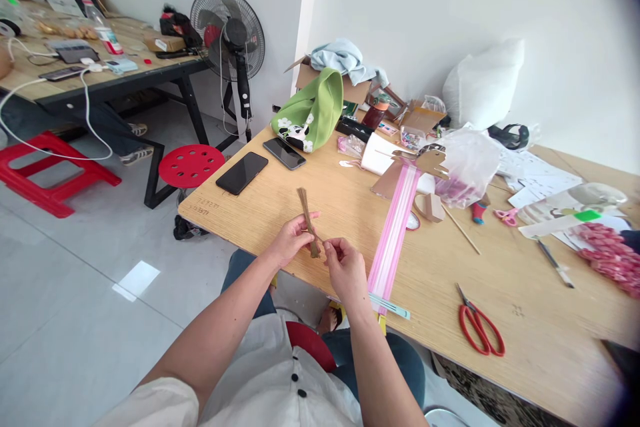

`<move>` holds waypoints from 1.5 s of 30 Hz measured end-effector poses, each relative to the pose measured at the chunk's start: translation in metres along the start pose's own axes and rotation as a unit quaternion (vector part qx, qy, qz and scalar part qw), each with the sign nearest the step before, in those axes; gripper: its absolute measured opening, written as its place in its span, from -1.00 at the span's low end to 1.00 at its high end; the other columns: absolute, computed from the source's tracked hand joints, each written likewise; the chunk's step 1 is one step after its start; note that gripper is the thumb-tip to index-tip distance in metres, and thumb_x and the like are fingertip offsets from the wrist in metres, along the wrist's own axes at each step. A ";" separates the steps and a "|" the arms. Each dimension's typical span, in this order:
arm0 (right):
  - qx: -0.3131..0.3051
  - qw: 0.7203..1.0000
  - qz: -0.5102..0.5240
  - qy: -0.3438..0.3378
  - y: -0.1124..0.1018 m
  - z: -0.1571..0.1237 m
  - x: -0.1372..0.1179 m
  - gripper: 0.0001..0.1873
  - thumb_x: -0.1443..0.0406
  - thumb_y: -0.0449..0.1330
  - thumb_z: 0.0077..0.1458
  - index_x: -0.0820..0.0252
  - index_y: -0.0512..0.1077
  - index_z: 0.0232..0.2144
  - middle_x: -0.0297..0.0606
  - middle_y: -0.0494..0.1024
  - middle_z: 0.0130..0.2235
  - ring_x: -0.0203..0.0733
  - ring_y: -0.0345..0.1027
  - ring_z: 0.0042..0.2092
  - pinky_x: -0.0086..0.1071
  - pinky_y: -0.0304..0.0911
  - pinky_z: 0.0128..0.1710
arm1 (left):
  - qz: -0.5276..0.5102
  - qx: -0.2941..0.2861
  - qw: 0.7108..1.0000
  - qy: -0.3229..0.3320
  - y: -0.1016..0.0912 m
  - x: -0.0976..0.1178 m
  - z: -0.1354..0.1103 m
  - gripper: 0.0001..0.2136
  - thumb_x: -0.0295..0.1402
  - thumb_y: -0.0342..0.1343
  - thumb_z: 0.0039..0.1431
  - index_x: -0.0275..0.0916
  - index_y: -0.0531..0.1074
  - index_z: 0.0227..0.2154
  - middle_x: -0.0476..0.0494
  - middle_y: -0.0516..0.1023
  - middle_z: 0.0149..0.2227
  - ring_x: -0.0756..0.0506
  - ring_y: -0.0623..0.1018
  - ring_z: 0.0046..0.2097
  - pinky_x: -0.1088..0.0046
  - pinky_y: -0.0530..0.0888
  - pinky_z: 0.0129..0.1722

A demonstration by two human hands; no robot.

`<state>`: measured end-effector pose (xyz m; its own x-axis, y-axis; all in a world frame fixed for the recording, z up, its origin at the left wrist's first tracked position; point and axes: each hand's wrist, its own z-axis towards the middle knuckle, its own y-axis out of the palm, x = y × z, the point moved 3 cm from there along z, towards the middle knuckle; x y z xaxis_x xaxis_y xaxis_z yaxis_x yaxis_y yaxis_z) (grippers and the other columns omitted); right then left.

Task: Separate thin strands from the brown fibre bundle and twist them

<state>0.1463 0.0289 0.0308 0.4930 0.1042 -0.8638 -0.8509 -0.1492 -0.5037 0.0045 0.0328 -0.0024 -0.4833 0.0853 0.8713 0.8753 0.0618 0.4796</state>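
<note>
Head shows two hands [291, 240] [347, 268], one bundle [304, 204], one strand [320, 238].

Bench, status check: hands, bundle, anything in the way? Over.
Left hand holding tan bundle. Right hand pinching thin strand beside bundle. Pink strips near right hand, not blocking.

You have two hands [296, 239] [346, 268], one bundle [303, 205], and on your table [435, 280] two phones [243, 173] [284, 153], one green bag [320, 107], probably two pairs of scissors [481, 328] [508, 217]; leftward, one fan [236, 33], two red stools [193, 165] [50, 199].
</note>
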 end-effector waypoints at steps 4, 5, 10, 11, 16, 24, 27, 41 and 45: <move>0.001 1.000 -0.004 -0.005 0.000 -0.001 -0.001 -0.67 0.07 0.04 0.13 0.19 0.42 -0.41 -0.19 0.54 -0.44 -0.15 0.39 -0.45 -0.39 0.18 -0.46 | 0.001 -0.005 1.000 0.002 0.002 0.001 0.000 -0.40 -0.53 0.13 -0.16 -0.30 0.34 0.07 0.08 0.42 -0.42 0.02 0.54 -0.49 0.47 0.39 -0.41; -0.001 1.000 -0.004 -0.006 0.000 -0.002 -0.001 -0.67 0.08 0.04 0.14 0.19 0.42 -0.41 -0.18 0.55 -0.43 -0.15 0.40 -0.44 -0.39 0.18 -0.46 | 0.001 -0.006 1.000 0.003 0.002 0.001 0.000 -0.41 -0.53 0.13 -0.16 -0.30 0.34 0.06 0.09 0.42 -0.43 0.01 0.54 -0.49 0.46 0.39 -0.40; -0.005 1.000 -0.006 -0.005 0.001 -0.003 -0.001 -0.68 0.09 0.03 0.14 0.19 0.43 -0.40 -0.18 0.55 -0.43 -0.16 0.39 -0.45 -0.39 0.18 -0.44 | 0.001 -0.006 1.000 0.009 0.002 0.001 0.000 -0.44 -0.52 0.14 -0.16 -0.32 0.36 0.03 0.10 0.43 -0.46 0.02 0.54 -0.49 0.46 0.40 -0.37; -0.006 1.000 -0.007 -0.005 0.001 -0.003 -0.002 -0.68 0.09 0.03 0.15 0.19 0.43 -0.40 -0.18 0.55 -0.43 -0.17 0.38 -0.46 -0.39 0.18 -0.45 | 0.001 -0.007 1.000 0.009 0.002 0.001 0.000 -0.44 -0.52 0.14 -0.15 -0.32 0.36 0.03 0.10 0.43 -0.46 0.02 0.54 -0.48 0.46 0.39 -0.37; -0.007 1.000 0.002 -0.004 0.000 -0.003 -0.001 -0.67 0.08 0.04 0.14 0.19 0.43 -0.40 -0.20 0.54 -0.45 -0.17 0.38 -0.46 -0.39 0.18 -0.46 | -0.001 -0.014 1.000 0.003 0.002 0.001 0.000 -0.43 -0.51 0.15 -0.14 -0.32 0.34 0.05 0.09 0.46 -0.47 0.02 0.52 -0.49 0.46 0.38 -0.37; -0.027 0.999 0.045 0.015 0.002 -0.001 0.001 -0.66 0.04 0.05 0.10 0.18 0.40 -0.43 -0.29 0.44 -0.55 -0.19 0.33 -0.52 -0.39 0.15 -0.50 | -0.018 -0.015 1.000 -0.013 0.002 0.003 -0.002 -0.40 -0.51 0.13 -0.15 -0.30 0.35 0.08 0.08 0.43 -0.45 0.02 0.52 -0.48 0.45 0.35 -0.38; -0.025 0.998 0.046 0.018 0.002 -0.001 0.002 -0.66 0.05 0.06 0.11 0.19 0.40 -0.43 -0.27 0.45 -0.55 -0.18 0.34 -0.52 -0.40 0.17 -0.51 | -0.023 -0.014 1.000 -0.017 0.002 0.003 -0.002 -0.42 -0.51 0.14 -0.15 -0.29 0.37 0.06 0.06 0.44 -0.43 0.03 0.50 -0.46 0.46 0.35 -0.37; -0.010 1.000 0.009 0.005 -0.002 -0.003 -0.001 -0.69 0.09 0.01 0.16 0.17 0.38 -0.39 -0.20 0.55 -0.45 -0.14 0.43 -0.43 -0.38 0.21 -0.42 | 0.017 -0.033 0.999 -0.015 0.001 0.001 -0.003 -0.28 -0.48 0.35 -0.14 -0.25 0.28 0.16 -0.01 0.51 -0.39 0.00 0.48 -0.34 0.45 0.37 -0.28; -0.004 1.000 -0.015 0.006 -0.004 -0.005 -0.002 -0.70 0.10 -0.01 0.17 0.17 0.37 -0.38 -0.20 0.55 -0.44 -0.14 0.44 -0.42 -0.37 0.19 -0.41 | 0.012 -0.036 0.999 -0.015 0.001 0.000 -0.002 -0.29 -0.50 0.33 -0.15 -0.25 0.30 0.15 0.00 0.51 -0.39 0.01 0.49 -0.34 0.44 0.38 -0.27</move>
<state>0.1499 0.0249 0.0344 0.5199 0.0968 -0.8487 -0.8346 -0.1542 -0.5288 0.0053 0.0304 -0.0015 -0.4610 0.1150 0.8799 0.8851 -0.0120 0.4653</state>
